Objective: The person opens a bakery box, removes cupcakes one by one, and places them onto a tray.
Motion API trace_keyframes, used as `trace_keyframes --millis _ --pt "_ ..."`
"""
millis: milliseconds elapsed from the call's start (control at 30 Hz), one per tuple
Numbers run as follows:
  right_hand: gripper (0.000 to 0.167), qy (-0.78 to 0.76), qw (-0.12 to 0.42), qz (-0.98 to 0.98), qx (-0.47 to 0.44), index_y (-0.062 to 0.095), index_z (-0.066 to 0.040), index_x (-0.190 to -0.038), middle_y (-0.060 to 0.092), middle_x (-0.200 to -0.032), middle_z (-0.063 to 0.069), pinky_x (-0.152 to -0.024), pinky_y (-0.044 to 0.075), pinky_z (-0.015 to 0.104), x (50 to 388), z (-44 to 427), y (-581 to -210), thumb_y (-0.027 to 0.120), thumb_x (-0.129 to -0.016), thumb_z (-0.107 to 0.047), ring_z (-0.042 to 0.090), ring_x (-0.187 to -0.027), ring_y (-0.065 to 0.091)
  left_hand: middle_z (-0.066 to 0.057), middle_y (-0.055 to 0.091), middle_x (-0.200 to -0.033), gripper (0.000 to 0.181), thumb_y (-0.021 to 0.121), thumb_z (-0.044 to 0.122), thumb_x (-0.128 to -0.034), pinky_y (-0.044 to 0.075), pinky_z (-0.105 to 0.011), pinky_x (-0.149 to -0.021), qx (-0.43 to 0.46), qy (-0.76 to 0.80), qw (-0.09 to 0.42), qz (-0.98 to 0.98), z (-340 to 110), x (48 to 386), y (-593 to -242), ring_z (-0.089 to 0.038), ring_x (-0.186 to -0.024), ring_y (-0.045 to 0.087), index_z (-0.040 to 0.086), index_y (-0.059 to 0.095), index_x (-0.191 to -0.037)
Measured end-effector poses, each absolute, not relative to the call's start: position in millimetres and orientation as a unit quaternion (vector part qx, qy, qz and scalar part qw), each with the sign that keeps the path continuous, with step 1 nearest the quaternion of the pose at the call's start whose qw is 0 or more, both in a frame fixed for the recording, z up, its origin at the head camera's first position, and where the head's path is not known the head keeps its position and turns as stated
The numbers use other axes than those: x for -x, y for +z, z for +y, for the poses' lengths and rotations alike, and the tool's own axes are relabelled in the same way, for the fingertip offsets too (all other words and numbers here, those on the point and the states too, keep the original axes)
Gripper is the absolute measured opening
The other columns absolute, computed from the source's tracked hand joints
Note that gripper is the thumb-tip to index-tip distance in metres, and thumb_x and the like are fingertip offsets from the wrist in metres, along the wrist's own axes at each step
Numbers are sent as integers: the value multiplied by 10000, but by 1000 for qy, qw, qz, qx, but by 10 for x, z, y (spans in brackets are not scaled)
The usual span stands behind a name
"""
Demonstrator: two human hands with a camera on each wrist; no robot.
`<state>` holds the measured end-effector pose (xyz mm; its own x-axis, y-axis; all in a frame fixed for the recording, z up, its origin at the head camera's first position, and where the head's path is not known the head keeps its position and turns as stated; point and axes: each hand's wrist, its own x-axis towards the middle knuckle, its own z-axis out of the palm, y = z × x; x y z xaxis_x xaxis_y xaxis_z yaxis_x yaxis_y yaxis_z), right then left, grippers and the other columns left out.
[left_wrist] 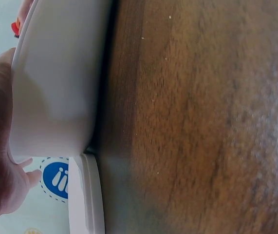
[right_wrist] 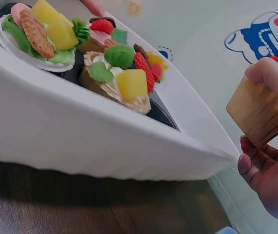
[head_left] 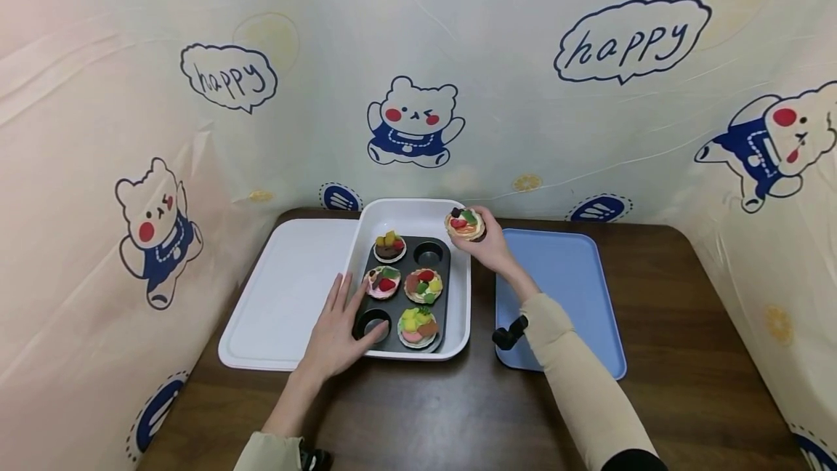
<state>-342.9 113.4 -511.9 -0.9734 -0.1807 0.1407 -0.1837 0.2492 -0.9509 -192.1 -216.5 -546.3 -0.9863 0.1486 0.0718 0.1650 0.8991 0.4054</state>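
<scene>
A: Right hand (head_left: 487, 244) up at the far right corner of the white tub (head_left: 461, 318); and it's holding a fruit-topped tart (head_left: 463, 224), thumb and fingers curled about the golden-brown case, up above the dark muffin tin (head_left: 410, 262)!

B: And the left hand (head_left: 335, 334)?

A: Spread wide, fingers straight, over the tub's near left rim; the thumb reaches across the near left cup (head_left: 375, 327), whose dark inside shows; whether the palm presses on the rim, I cannot tell.

B: Four more sit in the tin; a chocolate tart (head_left: 389, 248) far left, a pink-cream tart (head_left: 383, 283) middle left by the fingertips, a mixed-fruit tart (head_left: 423, 286) middle right, a yellow-topped tart (head_left: 417, 327) near right!

A: The far right cup (head_left: 429, 256) shows dark too; a white tray (head_left: 281, 296) lies left of the tub, a blue tray (head_left: 564, 278) right, all on the brown table (head_left: 673, 318).
</scene>
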Motion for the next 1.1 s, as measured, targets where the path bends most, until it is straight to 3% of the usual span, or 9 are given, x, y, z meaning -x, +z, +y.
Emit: trace_keyframes --millis 367,733,1100 --pt "743 602 5 -793 -96 423 6 -1598 516 -1575 283 -1193 476 562 3385 1426 -5168 793 -962 -95 433 -1420 544 -177 156 -1858 987 686 676 -953 292 -693 -1338 84 -207 24 -974 -2168 1917 -5468 -424 -1738 93 170 355 -1733" --pt "730 602 18 -795 -75 441 26 -1569 518 -1570 278 -1188 429 499 3340 1661 -5233 805 -943 -73 388 -1423 517 -179 155 -1858 989 678 686 -961 286 -684 -1345 84 -203 24 -975 -2171 1924 -5468 -423 -1739 86 166 349 -1735" --pt "752 588 23 -805 -67 395 50 -1598 484 -1592 299 -1167 433 507 3302 1954 -5317 786 -966 -66 417 -1440 498 -184 162 -1856 984 685 674 -965 292 -694 -1337 80 -206 28 -975 -2156 1923 -5469 -431 -1736 93 161 350 -1735"
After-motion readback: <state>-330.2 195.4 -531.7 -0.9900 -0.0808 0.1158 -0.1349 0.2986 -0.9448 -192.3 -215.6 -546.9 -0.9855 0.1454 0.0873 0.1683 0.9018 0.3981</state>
